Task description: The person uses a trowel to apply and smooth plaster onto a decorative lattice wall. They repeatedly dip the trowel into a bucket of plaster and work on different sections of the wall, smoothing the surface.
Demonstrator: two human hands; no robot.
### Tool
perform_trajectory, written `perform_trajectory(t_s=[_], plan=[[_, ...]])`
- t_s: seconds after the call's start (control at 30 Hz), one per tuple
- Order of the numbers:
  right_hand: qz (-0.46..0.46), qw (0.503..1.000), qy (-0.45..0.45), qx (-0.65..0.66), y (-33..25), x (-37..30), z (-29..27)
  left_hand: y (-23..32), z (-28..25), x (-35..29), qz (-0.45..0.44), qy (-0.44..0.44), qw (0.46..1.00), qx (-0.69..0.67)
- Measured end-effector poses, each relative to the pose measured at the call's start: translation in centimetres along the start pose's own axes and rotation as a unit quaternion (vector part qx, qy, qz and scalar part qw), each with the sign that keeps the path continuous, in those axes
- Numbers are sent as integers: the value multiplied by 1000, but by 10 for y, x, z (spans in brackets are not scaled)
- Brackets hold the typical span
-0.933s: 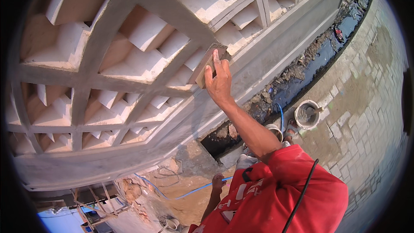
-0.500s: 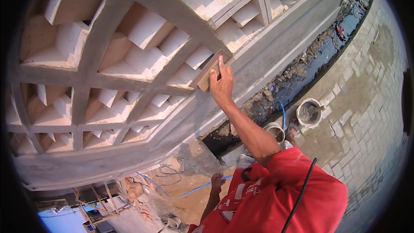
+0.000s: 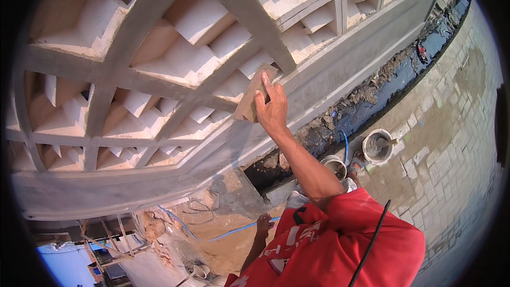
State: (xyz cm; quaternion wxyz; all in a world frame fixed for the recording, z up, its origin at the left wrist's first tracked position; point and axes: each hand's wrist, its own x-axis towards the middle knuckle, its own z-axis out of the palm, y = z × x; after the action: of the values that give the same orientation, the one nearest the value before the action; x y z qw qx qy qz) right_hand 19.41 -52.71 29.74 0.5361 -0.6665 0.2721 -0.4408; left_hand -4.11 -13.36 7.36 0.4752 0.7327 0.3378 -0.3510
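Up against the grey cement lattice wall (image 3: pixel 159 74), with its deep pale cells and crossing ribs, the right hand (image 3: pixel 272 109) presses a flat tan rectangular float board (image 3: pixel 254 95) onto a diagonal rib near the wall's lower band; the fingers lie close together along the board's outer face, the thumb folded at its lower edge, so the board is clamped between hand and cement; its long axis runs steeply, tilted from lower left to upper right, the top end pointing toward the rib junction above and the lower end toward the smooth plastered band beneath the cells; the bare forearm rises from a red shirt (image 3: pixel 340 244) at the bottom edge, and a thin black cable (image 3: pixel 372 239) crosses the shirt's shoulder.

Lower down, the left hand (image 3: pixel 263 224) hangs near the shirt's front, just beside a thin blue hose (image 3: pixel 234 230) that trails over sandy ground; whether its fingers are curled round anything I cannot tell, as it is small and partly hidden.

Beyond the wall's foot a dark muddy trench (image 3: pixel 372 101) runs along the base; a round white bucket of grey mortar (image 3: pixel 377 146) stands on the pale brick paving (image 3: pixel 451 143) at the trench's edge, with a second smaller white bucket (image 3: pixel 334 166) just beside it, nearer the person.
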Motion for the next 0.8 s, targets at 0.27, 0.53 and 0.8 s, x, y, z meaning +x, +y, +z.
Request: perform_trajectory(t_s=[0.27, 0.53, 0.8], plan=[[-58, 997, 43, -26, 4, 48, -11, -5, -9, 6, -3, 0, 999, -34], [-50, 999, 5, 7, 27, 4, -21, -24, -10, 14, -12, 10, 999, -37], [-52, 998, 11, -46, 35, 13, -4, -29, -8, 28, -11, -14, 999, -38]])
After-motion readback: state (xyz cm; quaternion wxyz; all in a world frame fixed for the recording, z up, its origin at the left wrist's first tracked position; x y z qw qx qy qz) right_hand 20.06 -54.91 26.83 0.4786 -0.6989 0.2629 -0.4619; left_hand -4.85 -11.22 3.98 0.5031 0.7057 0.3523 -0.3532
